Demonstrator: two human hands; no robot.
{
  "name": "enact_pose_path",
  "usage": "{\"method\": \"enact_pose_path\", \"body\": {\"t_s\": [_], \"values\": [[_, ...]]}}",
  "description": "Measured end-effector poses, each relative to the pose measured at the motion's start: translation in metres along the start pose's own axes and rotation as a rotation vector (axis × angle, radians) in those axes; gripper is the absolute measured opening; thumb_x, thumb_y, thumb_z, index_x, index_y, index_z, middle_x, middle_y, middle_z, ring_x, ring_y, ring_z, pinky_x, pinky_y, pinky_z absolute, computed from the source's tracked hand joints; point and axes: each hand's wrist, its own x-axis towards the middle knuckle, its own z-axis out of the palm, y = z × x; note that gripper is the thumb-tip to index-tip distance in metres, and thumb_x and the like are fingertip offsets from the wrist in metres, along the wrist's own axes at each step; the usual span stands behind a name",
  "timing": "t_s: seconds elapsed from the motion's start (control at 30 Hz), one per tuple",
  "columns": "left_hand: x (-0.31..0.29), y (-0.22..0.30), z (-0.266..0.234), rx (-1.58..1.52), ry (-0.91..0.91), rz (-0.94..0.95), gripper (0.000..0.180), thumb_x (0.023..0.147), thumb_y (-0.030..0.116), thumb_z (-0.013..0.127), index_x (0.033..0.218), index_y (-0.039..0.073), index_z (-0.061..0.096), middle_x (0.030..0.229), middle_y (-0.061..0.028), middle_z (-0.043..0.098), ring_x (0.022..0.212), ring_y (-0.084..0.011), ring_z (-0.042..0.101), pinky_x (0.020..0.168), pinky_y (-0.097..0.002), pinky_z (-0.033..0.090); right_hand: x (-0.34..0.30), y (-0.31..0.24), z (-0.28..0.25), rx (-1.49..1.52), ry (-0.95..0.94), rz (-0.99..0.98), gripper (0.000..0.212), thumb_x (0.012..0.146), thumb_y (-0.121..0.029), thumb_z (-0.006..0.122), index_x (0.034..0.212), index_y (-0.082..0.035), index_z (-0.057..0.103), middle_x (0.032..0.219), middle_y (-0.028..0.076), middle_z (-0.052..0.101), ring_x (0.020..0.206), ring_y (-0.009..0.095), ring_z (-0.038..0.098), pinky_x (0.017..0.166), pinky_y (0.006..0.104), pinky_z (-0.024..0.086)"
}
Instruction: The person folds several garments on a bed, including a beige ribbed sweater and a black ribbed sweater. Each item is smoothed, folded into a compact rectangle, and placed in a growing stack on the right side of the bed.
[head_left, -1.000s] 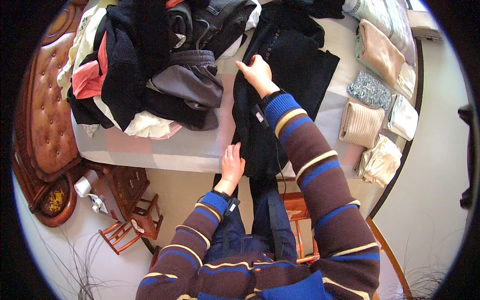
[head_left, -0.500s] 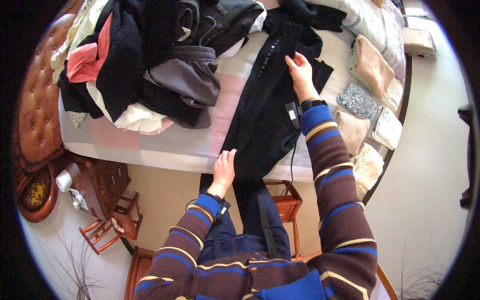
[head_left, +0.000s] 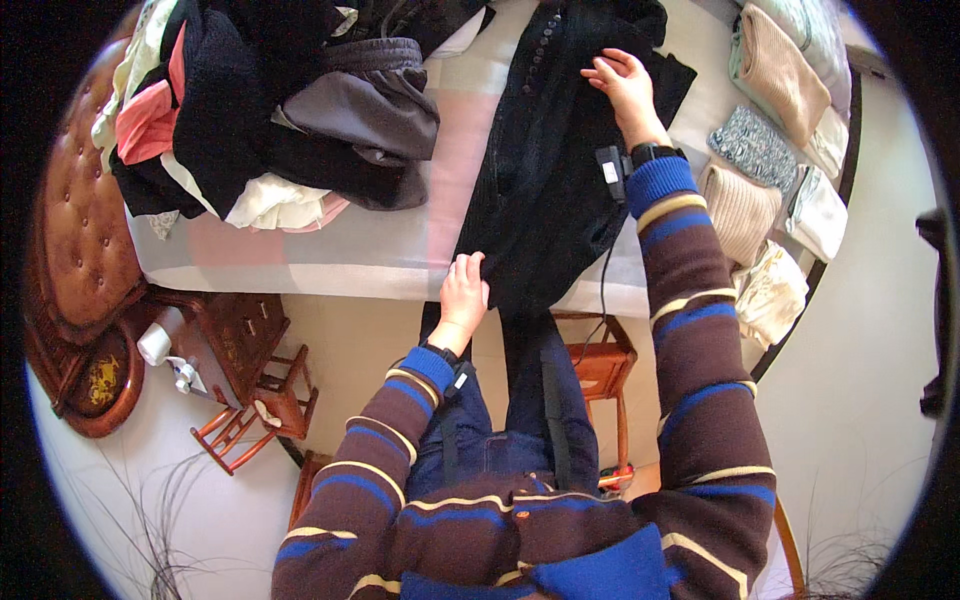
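Observation:
A long black buttoned garment (head_left: pixel 545 190) lies lengthwise over the bed's near edge, a row of small round buttons along its upper left part. At its lower left edge my left hand (head_left: pixel 464 303) is closed, with the fingers against the cloth's border. My right hand (head_left: pixel 629 97) is over the upper right part of the garment. Its fingers are slightly bent and apart, and no cloth shows between them. Both wrists carry dark bands with small devices, and a cable hangs from the right one.
A heap of unfolded clothes (head_left: pixel 240 110) covers the bed's left part. Folded clothes, including a beige knit (head_left: pixel 740 210) and a grey speckled one (head_left: pixel 752 147), line its right edge. Wooden stools (head_left: pixel 602 370) and a cabinet (head_left: pixel 235 335) stand below the bed's near edge.
The view has shifted, so the bed sits higher in the picture. My right hand's fingers have moved slightly over the garment. My left hand stays at its lower left edge.

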Motion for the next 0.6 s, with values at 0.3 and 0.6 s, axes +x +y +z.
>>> {"method": "enact_pose_path", "body": {"t_s": [0.3,0.6], "values": [[0.028,-0.005,-0.042,-0.171,0.024,0.090,0.021,0.090,0.013,0.062,0.110,0.011,0.060,0.113,-0.0113,0.056,0.099,-0.0372,0.060,0.081,-0.0456,0.051,-0.209,0.052,-0.058,-0.373,0.091,-0.005,0.018,0.092,-0.004,0.062,0.109,-0.004,0.063,0.093,0.003,0.068,0.080,0.010,0.064,0.072,0.0242,0.053],[0.138,0.027,-0.053,0.092,-0.084,0.331,0.031,0.086,0.026,0.069,0.112,0.011,0.063,0.106,-0.0097,0.060,0.093,-0.0322,0.063,0.076,-0.0411,0.052,-0.233,0.088,0.054,-0.034,0.016,0.320,0.044,0.090,-0.010,0.065,0.130,-0.001,0.048,0.110,0.012,0.064,0.074,0.014,0.065,0.062,0.0256,0.052]]}}
